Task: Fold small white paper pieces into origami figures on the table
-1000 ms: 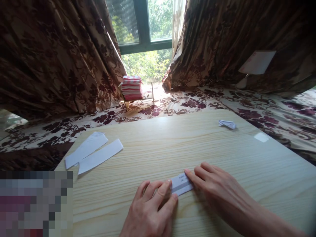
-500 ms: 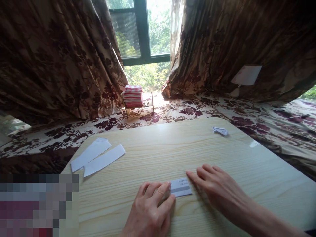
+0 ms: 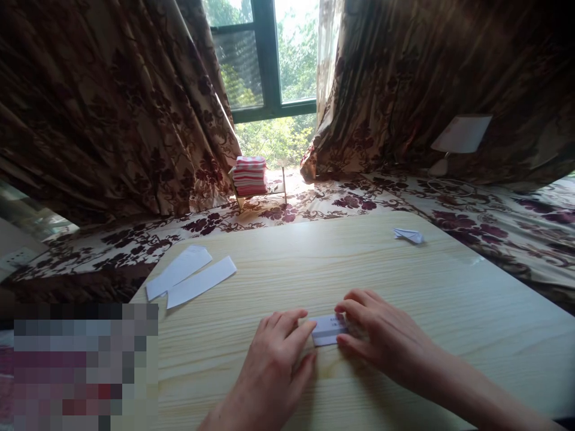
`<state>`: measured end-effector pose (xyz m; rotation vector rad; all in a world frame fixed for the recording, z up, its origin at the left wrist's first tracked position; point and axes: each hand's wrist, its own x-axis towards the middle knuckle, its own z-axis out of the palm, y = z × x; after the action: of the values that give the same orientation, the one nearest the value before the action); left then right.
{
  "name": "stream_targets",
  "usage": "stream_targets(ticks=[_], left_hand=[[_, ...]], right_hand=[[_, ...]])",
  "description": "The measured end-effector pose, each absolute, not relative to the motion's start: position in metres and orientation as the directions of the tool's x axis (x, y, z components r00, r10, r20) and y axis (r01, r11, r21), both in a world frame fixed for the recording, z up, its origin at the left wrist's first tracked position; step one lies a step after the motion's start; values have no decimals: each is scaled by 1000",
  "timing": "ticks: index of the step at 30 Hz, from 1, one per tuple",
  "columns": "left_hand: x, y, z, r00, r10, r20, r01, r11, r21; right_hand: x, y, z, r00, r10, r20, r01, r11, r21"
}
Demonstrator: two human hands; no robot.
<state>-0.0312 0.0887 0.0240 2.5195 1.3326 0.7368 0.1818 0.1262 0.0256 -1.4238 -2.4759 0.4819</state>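
Fingertips (image 3: 344,308) of our right hand (image 3: 386,338) curl over the right end of a small folded white paper slip (image 3: 329,330), with the thumb against its near edge, so that end sits pinched between thumb and fingers. Our left hand (image 3: 274,365) lies flat on the slip's left end, fingers loosely together and pressing it down onto the pale wooden tabletop (image 3: 404,281). We see faint printed marks on the slip's top face, too small to read. It lies near the front edge of the tabletop, about midway along it.

Toward the tabletop's far left corner we see two long white paper strips (image 3: 191,276), overlapping at one end. Near the far right corner sits a small folded white paper shape (image 3: 408,235), well apart from our hands. Beyond the far edge spreads a cream cloth with maroon flowers (image 3: 341,200), and on it, by the window (image 3: 269,60), a stack of red-and-white striped fabric (image 3: 250,175). Brown floral curtains (image 3: 112,108) hang at both sides.
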Motion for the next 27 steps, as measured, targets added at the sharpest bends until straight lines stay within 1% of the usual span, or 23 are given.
stream_targets(ticks=[6, 17, 21, 27], left_hand=[[-31, 96, 25, 406, 870, 280, 722, -493, 484], [-30, 102, 27, 411, 883, 226, 701, -465, 541], [-29, 99, 30, 391, 897, 205, 703, -435, 562], [-32, 100, 33, 417, 892, 172, 715, -439, 543]], right_hand=[[183, 128, 25, -475, 878, 64, 770, 450, -453], [182, 132, 30, -457, 889, -25, 787, 391, -477], [183, 134, 21, -498, 866, -41, 776, 424, -467], [189, 139, 1, -552, 833, -43, 754, 477, -452]])
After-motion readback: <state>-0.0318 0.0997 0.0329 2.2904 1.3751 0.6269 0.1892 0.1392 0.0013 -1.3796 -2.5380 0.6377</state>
